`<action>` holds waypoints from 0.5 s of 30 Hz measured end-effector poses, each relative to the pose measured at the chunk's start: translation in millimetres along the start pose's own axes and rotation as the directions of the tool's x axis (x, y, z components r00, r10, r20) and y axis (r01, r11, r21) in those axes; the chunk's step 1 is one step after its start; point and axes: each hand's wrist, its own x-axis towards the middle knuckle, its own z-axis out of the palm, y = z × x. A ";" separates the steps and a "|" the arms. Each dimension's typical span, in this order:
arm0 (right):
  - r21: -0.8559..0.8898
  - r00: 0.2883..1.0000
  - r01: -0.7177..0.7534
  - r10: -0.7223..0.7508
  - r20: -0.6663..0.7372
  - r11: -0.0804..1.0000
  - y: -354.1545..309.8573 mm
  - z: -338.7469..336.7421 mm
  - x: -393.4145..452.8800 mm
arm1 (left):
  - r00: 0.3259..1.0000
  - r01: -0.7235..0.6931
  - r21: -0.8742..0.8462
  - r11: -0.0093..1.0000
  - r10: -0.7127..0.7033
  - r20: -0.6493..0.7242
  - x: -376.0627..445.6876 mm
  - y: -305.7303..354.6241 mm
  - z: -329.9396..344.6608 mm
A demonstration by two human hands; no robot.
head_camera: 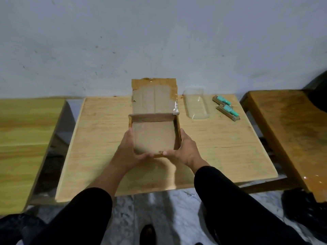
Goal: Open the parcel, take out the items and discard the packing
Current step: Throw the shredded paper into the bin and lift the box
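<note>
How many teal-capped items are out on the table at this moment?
2: far teal-capped item and near teal-capped item, side by side, right of the clear plastic tray. The open box looks empty.

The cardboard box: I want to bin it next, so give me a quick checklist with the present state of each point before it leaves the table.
1. Cardboard box empty: ok, bare bottom shows.
2. Lid flap open: ok, it stands up at the far side.
3. Both hands gripping: ok, left hand and right hand clasp the near corners.
4. Items out: ok, two teal tubes lie on the table, right of the box.
5. Clear plastic tray discarded: not ok, it sits on the table.
6. Bin within reach: cannot tell, none in view.
</note>
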 end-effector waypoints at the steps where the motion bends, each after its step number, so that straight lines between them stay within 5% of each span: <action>1: 0.005 1.000 0.007 -0.007 -0.018 1.000 -1.8 -7.6 -0.5 | 1.000 -0.024 0.006 1.000 0.024 0.003 3.0 5.7 -2.0; 8: 0.009 0.980 0.000 0.002 -0.200 1.000 2.2 -78.5 -22.7 | 0.984 -0.167 0.010 0.986 0.166 0.057 22.0 73.5 3.1; 15: 0.099 0.886 -0.091 0.126 -0.447 0.991 62.3 -170.2 -90.8 | 0.890 -0.426 -0.009 0.904 0.421 0.174 24.5 185.9 67.5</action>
